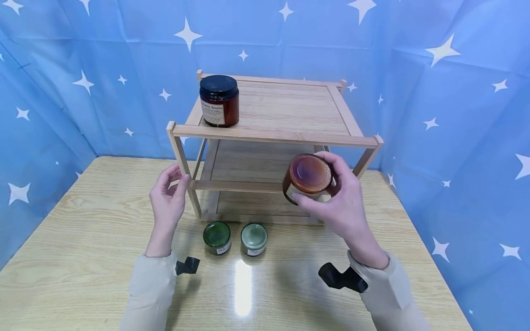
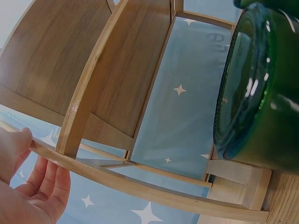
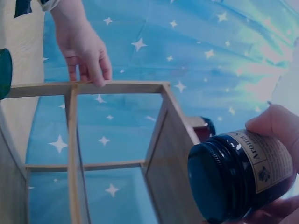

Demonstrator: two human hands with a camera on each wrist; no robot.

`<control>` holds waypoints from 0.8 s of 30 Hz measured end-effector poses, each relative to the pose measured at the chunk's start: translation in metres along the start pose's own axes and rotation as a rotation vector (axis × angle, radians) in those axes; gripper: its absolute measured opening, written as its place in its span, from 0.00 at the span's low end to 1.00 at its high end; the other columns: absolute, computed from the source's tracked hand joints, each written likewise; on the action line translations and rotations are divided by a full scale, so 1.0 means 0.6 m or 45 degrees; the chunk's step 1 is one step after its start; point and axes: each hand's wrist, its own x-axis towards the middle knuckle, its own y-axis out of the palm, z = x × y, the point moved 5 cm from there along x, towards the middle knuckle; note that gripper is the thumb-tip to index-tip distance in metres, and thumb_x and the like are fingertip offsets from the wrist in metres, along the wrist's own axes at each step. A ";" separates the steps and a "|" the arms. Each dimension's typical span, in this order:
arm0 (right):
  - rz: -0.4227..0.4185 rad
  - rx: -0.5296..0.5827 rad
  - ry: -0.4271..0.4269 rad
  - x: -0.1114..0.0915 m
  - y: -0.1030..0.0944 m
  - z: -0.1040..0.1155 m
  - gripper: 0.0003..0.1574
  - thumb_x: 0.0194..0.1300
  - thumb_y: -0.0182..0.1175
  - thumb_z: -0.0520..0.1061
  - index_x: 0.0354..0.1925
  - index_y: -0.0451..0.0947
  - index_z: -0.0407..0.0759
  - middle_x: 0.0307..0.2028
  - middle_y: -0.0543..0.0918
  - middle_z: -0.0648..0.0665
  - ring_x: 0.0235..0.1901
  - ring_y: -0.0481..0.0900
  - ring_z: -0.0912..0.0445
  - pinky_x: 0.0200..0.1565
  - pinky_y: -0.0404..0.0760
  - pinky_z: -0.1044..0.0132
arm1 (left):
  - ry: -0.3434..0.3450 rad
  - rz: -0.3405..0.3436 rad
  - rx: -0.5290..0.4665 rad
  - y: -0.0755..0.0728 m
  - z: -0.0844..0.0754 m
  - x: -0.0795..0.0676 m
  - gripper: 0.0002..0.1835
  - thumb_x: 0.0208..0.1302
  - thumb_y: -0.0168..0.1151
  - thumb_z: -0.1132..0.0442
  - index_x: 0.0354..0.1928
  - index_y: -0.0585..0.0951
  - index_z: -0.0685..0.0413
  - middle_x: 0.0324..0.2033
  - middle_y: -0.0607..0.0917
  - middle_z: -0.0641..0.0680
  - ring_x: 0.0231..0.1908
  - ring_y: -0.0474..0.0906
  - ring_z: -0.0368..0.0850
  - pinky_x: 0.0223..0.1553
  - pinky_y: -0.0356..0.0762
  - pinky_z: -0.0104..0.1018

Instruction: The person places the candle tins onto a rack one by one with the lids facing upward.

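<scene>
My left hand (image 1: 167, 197) pinches the left front post of a three-tier wooden rack (image 1: 290, 103), thumb on one side and fingers on the other, as the left wrist view shows. In my right hand (image 1: 341, 202) is an amber candle jar (image 1: 309, 174), held in front of the middle tier toward the right. It is tipped so its base faces the head camera; its dark lid (image 3: 205, 182) and cream label (image 3: 266, 161) show in the right wrist view. A second amber jar (image 1: 219, 102) with a black lid stands upright on the top tier at the left.
Two small green glass jars, one dark (image 1: 217, 235) and one pale (image 1: 254, 236), are on the wooden table (image 1: 83, 239) before the rack. Blue star-patterned curtain (image 1: 265, 27) hangs behind and at both sides. A dark green jar (image 2: 261, 88) looms close in the left wrist view.
</scene>
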 end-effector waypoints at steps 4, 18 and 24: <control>-0.003 -0.001 -0.025 0.012 0.002 0.015 0.42 0.38 0.73 0.27 0.55 0.70 0.29 0.46 0.78 0.46 0.43 0.76 0.51 0.40 0.80 0.72 | 0.021 -0.011 -0.037 -0.002 0.007 0.001 0.14 0.64 0.61 0.71 0.50 0.79 0.71 0.36 0.81 0.51 0.40 0.78 0.43 0.40 0.78 0.24; -0.041 0.043 -0.138 0.061 0.008 0.071 0.38 0.41 0.73 0.30 0.54 0.74 0.33 0.47 0.80 0.43 0.45 0.76 0.49 0.41 0.81 0.68 | -0.015 0.017 0.013 -0.001 0.002 0.001 0.13 0.65 0.59 0.76 0.50 0.77 0.74 0.36 0.80 0.53 0.40 0.77 0.35 0.41 0.77 0.23; -0.062 0.092 -0.153 0.078 0.004 0.090 0.38 0.41 0.73 0.29 0.54 0.75 0.37 0.46 0.80 0.43 0.45 0.76 0.48 0.39 0.80 0.67 | -0.017 0.006 0.012 -0.002 0.005 0.001 0.14 0.65 0.60 0.73 0.50 0.77 0.74 0.36 0.81 0.54 0.40 0.77 0.36 0.40 0.77 0.23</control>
